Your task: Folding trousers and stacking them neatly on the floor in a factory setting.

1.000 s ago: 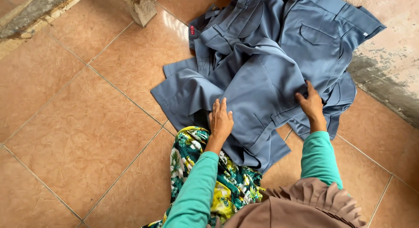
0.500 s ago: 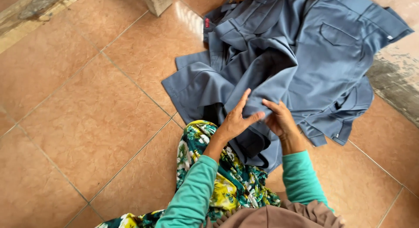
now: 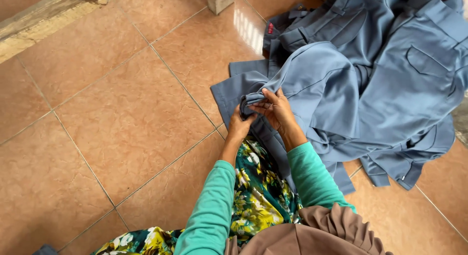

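Note:
A pile of blue-grey garments (image 3: pixel 370 84) with pockets and seams lies crumpled on the tiled floor ahead of me. My left hand (image 3: pixel 240 122) and my right hand (image 3: pixel 277 109) meet at a bunched edge of the blue-grey cloth (image 3: pixel 253 98) and both pinch it, lifting it slightly off the floor. Both arms wear teal sleeves. My lap, covered in green and yellow floral fabric (image 3: pixel 261 191), sits just below the hands.
Orange-brown floor tiles (image 3: pixel 122 118) spread to the left. A raised concrete ledge (image 3: pixel 44 26) runs along the top left, and a post base (image 3: pixel 219 0) stands at the top centre. A rough wall edge shows at far right.
My hands were spread flat apart on the cloth; they came together and now grip a gathered edge of it. The view has shifted left.

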